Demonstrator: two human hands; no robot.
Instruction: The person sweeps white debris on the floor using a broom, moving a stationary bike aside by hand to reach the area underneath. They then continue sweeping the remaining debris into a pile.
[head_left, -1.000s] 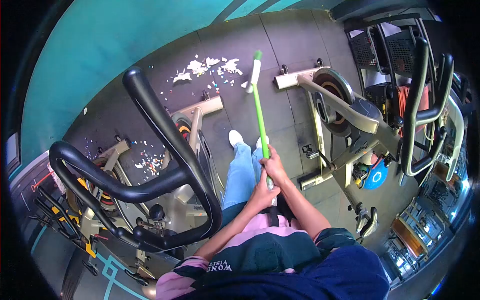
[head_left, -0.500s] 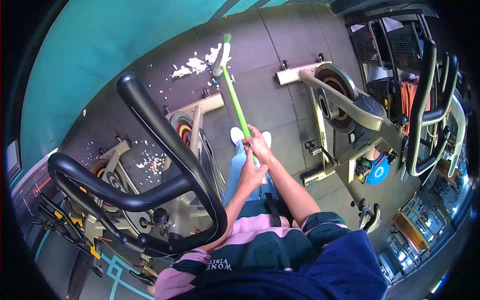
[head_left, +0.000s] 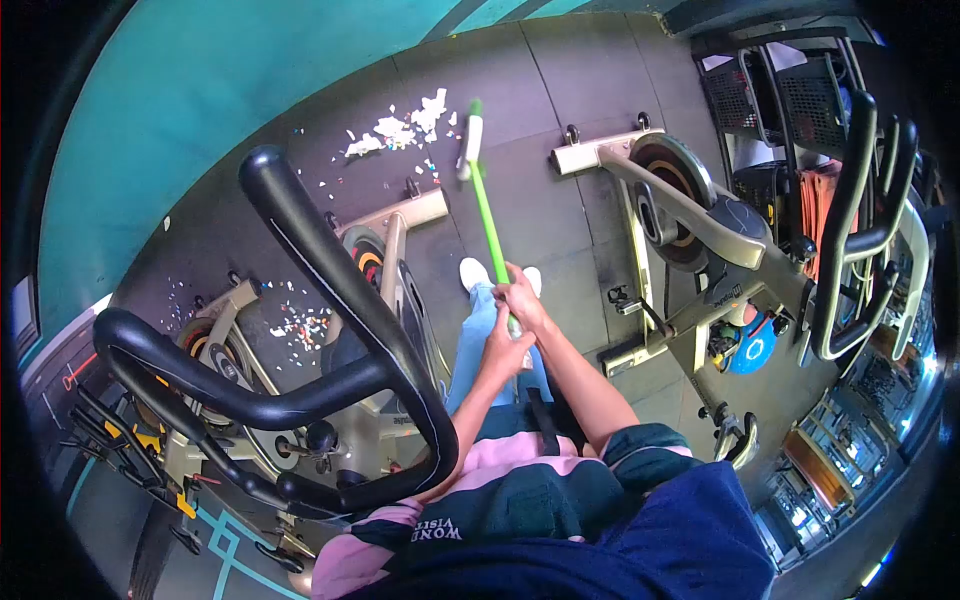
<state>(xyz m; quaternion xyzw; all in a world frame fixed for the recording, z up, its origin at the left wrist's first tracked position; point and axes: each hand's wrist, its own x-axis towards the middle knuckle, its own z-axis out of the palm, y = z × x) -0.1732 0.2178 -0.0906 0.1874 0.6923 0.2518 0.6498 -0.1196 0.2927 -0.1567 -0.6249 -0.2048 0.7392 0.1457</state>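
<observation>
Both my hands are wrapped round the green handle of a broom [head_left: 486, 220]. My left hand [head_left: 503, 348] grips its lower end, close to my body. Just above it, my right hand [head_left: 520, 298] holds the handle. The white and green broom head [head_left: 472, 138] is over the dark floor, apart from and to the right of a pile of white scraps [head_left: 395, 130]. Small coloured bits lie around that pile. Another scatter of bits [head_left: 305, 328] is on the floor at the left, beside an exercise bike.
Black handlebars [head_left: 330, 270] of an exercise bike rise close at my left. Another bike [head_left: 690, 205] stands at the right, with a blue round object [head_left: 753, 345] near it. A rack with black baskets [head_left: 740, 95] is at the upper right, and a teal wall [head_left: 190, 100] at the upper left.
The broom head has moved right and slightly nearer to me, off the white scraps. Both hands still hold the handle and have shifted only slightly.
</observation>
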